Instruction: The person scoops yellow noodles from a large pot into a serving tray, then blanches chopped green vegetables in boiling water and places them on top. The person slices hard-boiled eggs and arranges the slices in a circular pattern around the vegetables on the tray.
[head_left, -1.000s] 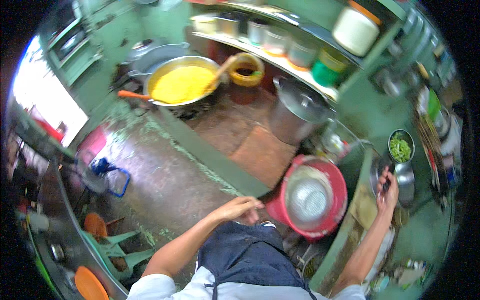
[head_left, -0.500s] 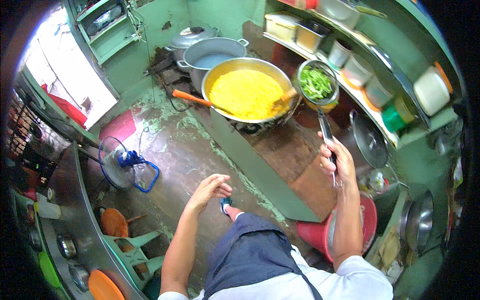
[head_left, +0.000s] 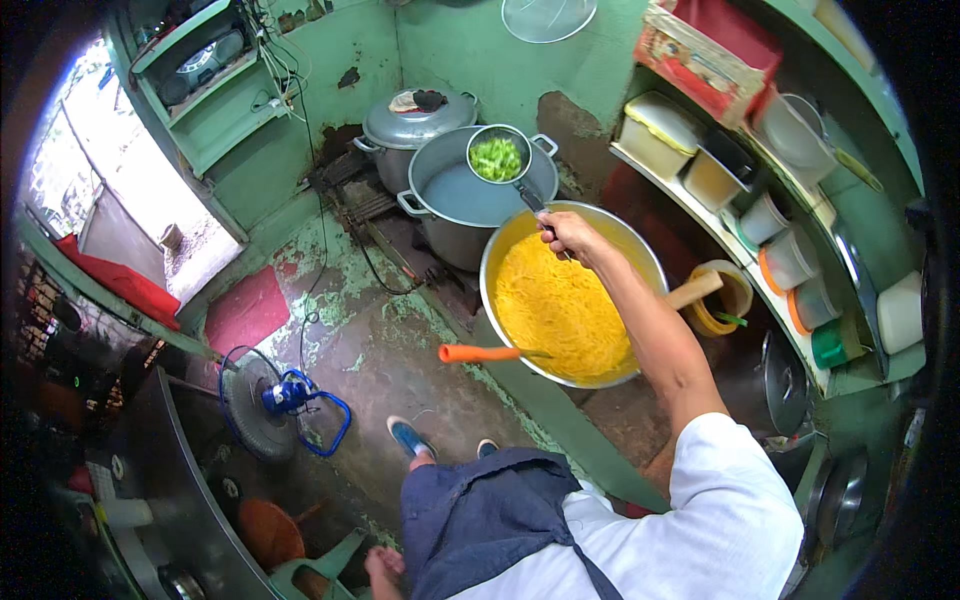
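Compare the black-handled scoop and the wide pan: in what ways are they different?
The scoop is small, while the pan is much larger. The scoop holds chopped greens; the pan holds yellow food. The scoop is in the right hand, while the pan rests lower, not held. Both are round and open at the top.

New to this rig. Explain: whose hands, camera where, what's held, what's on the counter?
No machine: these are a person's bare hands. The camera, the left of two fisheyes worn on the head, looks down, so edges bend; picture left is the person's left. The right hand grips a round metal strainer or small pan with a black handle, holding chopped green vegetables. The left hand is low, near a green plastic chair; its grip is unclear. On the reddish-brown counter, a wide silver metal pan of yellow, noodle-like food stands beside a grey two-handled metal pot; an orange-handled utensil crosses the pan's rim.
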